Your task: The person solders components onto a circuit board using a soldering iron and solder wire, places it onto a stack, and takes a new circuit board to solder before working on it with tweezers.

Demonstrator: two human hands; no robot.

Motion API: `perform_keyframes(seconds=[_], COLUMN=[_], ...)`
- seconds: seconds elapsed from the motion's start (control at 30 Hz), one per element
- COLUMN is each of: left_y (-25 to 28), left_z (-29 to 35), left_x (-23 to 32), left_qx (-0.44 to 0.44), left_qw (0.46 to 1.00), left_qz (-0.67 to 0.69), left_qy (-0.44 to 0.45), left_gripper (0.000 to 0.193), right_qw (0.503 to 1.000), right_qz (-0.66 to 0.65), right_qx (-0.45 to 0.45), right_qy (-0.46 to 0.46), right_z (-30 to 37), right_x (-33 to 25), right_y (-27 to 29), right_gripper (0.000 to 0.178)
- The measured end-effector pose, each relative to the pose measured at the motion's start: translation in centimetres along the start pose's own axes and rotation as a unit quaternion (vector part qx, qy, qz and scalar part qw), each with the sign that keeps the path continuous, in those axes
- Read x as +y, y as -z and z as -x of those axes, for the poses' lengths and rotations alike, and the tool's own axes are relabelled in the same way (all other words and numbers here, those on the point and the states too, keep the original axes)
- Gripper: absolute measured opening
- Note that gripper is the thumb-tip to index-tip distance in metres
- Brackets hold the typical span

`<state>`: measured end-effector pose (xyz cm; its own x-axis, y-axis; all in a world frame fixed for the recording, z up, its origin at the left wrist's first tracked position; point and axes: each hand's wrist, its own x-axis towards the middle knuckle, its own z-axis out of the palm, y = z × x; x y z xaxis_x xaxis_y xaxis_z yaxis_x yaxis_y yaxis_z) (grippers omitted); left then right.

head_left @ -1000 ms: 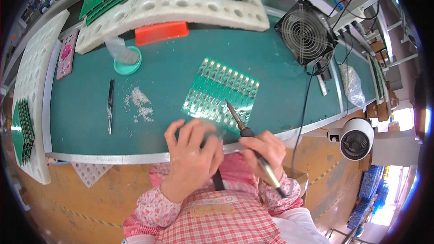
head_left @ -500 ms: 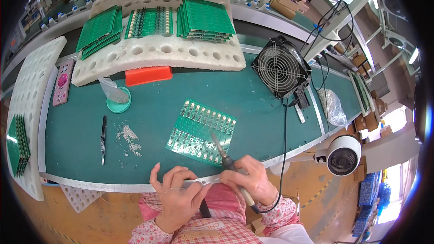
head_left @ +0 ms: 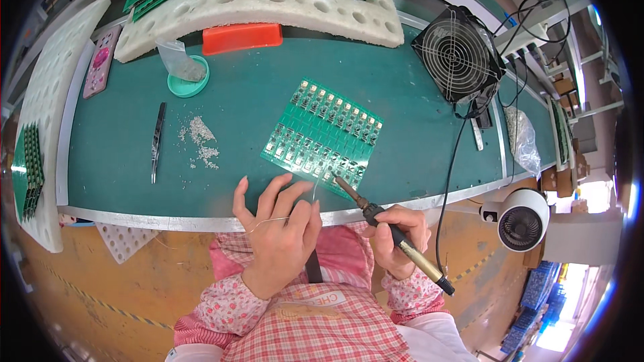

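Observation:
A green circuit board point(head_left: 325, 131) with two rows of small components lies flat on the mat, turned at a slant. My right hand point(head_left: 400, 236) grips a soldering iron point(head_left: 418, 259) by its handle, with the tip at the near right part of the board. In my left hand point(head_left: 278, 236), thumb and fingers are closed on a thin solder wire point(head_left: 315, 190), whose end rises to the board's near edge close to the iron's tip. Whether wire and tip touch cannot be made out. Black-and-silver tweezers point(head_left: 157, 142) and a scatter of tiny white parts point(head_left: 201, 135) lie left of the board.
A black fan point(head_left: 459, 53) stands at the far right, with cables behind it. Along the back, a foam block point(head_left: 268, 3) carries stacked boards. Before it sit a red tray point(head_left: 242, 39) and a round teal dish point(head_left: 188, 87) with a plastic bag. A pink phone-like case point(head_left: 102, 62) lies left.
The view has shifted, so the bench sits higher in the picture. My right hand has drawn the iron's tip to the board's near edge, and my left hand has brought the wire up to it.

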<state>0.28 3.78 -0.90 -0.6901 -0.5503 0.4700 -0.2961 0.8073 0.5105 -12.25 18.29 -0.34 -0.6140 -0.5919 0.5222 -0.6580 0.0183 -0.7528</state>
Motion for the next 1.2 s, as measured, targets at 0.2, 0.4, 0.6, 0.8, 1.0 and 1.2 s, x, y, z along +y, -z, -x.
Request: perform_keyframes(seconds=[0.2, 0.4, 0.6, 0.8, 1.0, 1.2], left_y=[0.0, -0.1, -0.1, -0.2, -0.3, -0.4], left_z=[0.3, -0.1, -0.2, -0.4, -0.6, -0.3], left_x=[0.0, 0.1, 0.1, 0.1, 0.3, 0.0], left_qx=[0.003, 0.000, -0.004, -0.012, -0.003, -0.009], left_qw=[1.000, 1.000, 1.000, 1.000, 0.999, 1.000], left_qz=[0.003, 0.008, 0.010, 0.007, 0.000, 0.003], left_qy=[0.009, 0.011, 0.018, 0.023, 0.033, 0.024], left_gripper=[0.020, 0.020, 0.017, 0.016, 0.022, 0.016], right_qw=[0.997, 0.994, 0.991, 0.989, 0.979, 0.965], right_qz=[0.004, 0.008, 0.027, 0.051, 0.057, 0.075], right_qx=[-0.038, -0.045, -0.078, -0.095, -0.111, -0.159], right_qy=[0.070, 0.095, 0.103, 0.106, 0.158, 0.193], right_z=[-1.4, -1.8, -2.1, -2.1, -3.0, -3.7], right_x=[-0.7, -0.6, -0.8, -0.7, -0.9, -0.8], right_y=[-0.5, -0.7, -0.5, -0.6, -0.7, -0.1], right_gripper=[0.026, 0.027, 0.019, 0.016, 0.022, 0.026])
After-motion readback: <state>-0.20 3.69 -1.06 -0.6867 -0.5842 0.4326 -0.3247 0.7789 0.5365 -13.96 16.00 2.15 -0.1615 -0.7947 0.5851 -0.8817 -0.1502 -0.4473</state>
